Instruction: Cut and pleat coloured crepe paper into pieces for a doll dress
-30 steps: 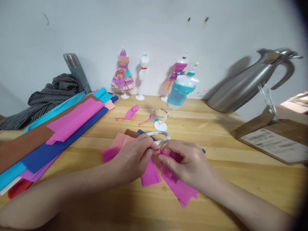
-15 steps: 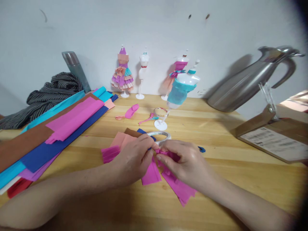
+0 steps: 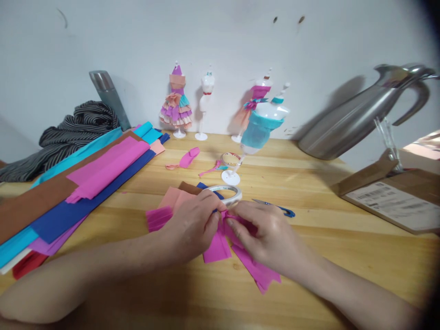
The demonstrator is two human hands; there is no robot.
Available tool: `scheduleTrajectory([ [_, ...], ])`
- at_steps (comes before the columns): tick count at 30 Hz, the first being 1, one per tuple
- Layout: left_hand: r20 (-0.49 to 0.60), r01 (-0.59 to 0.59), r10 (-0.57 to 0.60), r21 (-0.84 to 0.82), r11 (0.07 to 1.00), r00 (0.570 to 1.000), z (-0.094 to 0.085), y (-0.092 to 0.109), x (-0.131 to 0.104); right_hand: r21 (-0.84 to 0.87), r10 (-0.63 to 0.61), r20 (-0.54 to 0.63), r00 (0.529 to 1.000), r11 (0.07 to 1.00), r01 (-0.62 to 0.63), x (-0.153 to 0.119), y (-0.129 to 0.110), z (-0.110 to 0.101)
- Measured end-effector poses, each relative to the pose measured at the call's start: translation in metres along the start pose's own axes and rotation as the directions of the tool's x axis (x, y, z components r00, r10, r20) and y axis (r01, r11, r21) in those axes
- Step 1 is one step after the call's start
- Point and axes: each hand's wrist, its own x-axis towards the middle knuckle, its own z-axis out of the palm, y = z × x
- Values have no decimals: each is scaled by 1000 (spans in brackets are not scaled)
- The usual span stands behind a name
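Note:
My left hand (image 3: 192, 224) and my right hand (image 3: 264, 227) meet in front of me, fingertips pinched on a gathered strip of magenta crepe paper (image 3: 224, 214). Part of the strip is hidden by the fingers. Beneath the hands lie more magenta paper pieces (image 3: 257, 270). Peach paper (image 3: 173, 198), with brown and dark blue sheets, sticks out behind my left hand. Just beyond the fingers is a white roll of tape (image 3: 236, 196). Blue-handled scissors (image 3: 288, 212) rest behind my right hand. Farther back stands a small dress form (image 3: 256, 130) wrapped in teal paper.
Several coloured crepe paper sheets (image 3: 51, 197) lie at left beside a striped cloth (image 3: 77, 128) and a flask (image 3: 110, 96). Dressed mini forms (image 3: 176, 101) line the wall. At right are a steel jug (image 3: 357, 114) and a cardboard box (image 3: 412, 183).
Both hands keep their pinch, and the right fingers have shifted slightly along the magenta strip. More of the scissors shows behind my right hand. The whole view has shifted a little.

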Motion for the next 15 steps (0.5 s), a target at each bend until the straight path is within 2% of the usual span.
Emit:
scheduleTrajectory([
  [4, 1, 4, -4, 4, 1000, 1000, 0, 0, 1, -1, -2, 17, 1000, 1000, 2, 0, 1, 1],
  [15, -2, -10, 10, 100, 995, 1000, 2, -2, 0, -9, -8, -34, 999, 1000, 8, -3, 2, 0],
])
